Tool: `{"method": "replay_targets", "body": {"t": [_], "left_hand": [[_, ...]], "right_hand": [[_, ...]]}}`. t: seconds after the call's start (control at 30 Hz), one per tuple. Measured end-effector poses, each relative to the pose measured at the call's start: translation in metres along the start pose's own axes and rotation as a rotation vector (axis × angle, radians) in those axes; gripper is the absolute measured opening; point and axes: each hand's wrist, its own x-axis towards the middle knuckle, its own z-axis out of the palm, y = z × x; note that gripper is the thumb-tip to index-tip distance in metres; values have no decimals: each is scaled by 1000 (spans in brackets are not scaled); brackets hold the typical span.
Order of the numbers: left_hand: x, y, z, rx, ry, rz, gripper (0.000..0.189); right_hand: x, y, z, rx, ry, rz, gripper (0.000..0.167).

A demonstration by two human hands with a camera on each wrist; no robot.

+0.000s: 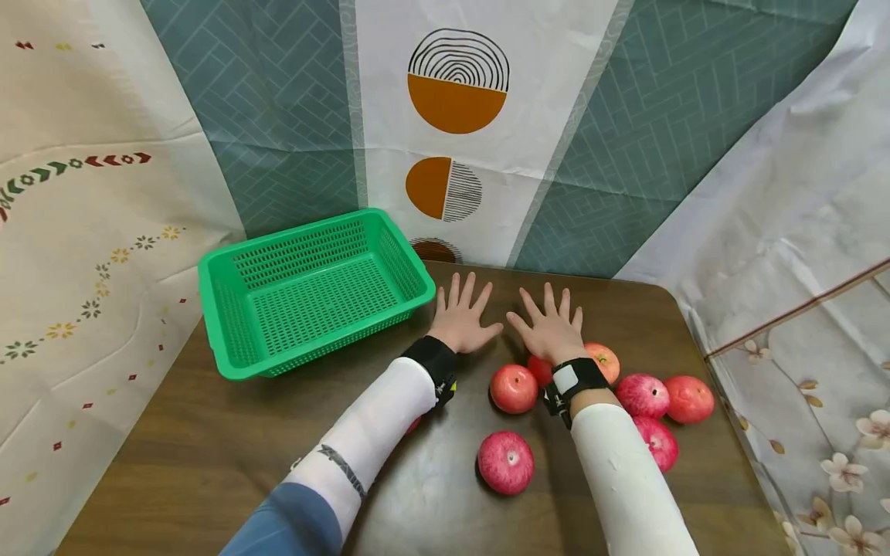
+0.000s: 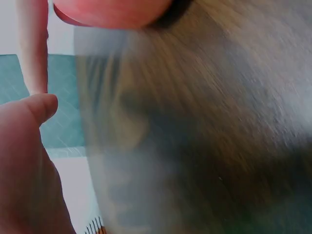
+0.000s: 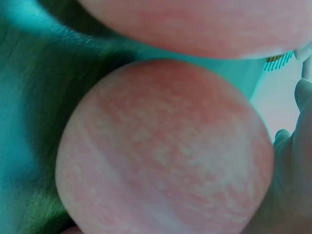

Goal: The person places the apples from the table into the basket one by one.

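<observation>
In the head view my left hand [image 1: 460, 320] is spread with straight fingers, just right of the green basket [image 1: 327, 351], holding nothing. My right hand [image 1: 552, 328] is spread in the same way over several red apples and holds nothing. One apple [image 1: 514, 388] lies left of the right wrist, and another [image 1: 506, 463] is nearer the front. Partly hidden under the right hand are a red apple [image 1: 539, 371] and a paler one [image 1: 602, 361]. A bit of red shows beneath the left forearm. The right wrist view has an apple [image 3: 165, 151] very close to the camera.
A brown wooden table [image 1: 208, 463] carries everything. More apples, among them one [image 1: 643, 396] and another [image 1: 688, 399], cluster at the right beside the right forearm. Patterned cloth [image 1: 292, 100] hangs behind the table and along both sides.
</observation>
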Motion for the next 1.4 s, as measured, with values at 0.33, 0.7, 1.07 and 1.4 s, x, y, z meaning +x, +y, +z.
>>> {"method": "replay_targets", "body": {"t": [0.33, 0.7, 1.07, 1.4], "left_hand": [[-38, 14, -29, -34, -13, 156, 86], [-102, -24, -67, -286, 28, 254, 81], [-178, -102, -104, -550, 355, 249, 47], [-245, -198, -98, -578, 813, -141, 53]], "right_hand": [[-7, 5, -5, 112, 17, -70, 85], [-31, 14, -26, 226, 12, -226, 74], [-58, 29, -30, 220, 69, -327, 54], [-82, 40, -35, 204, 158, -248, 54]]}}
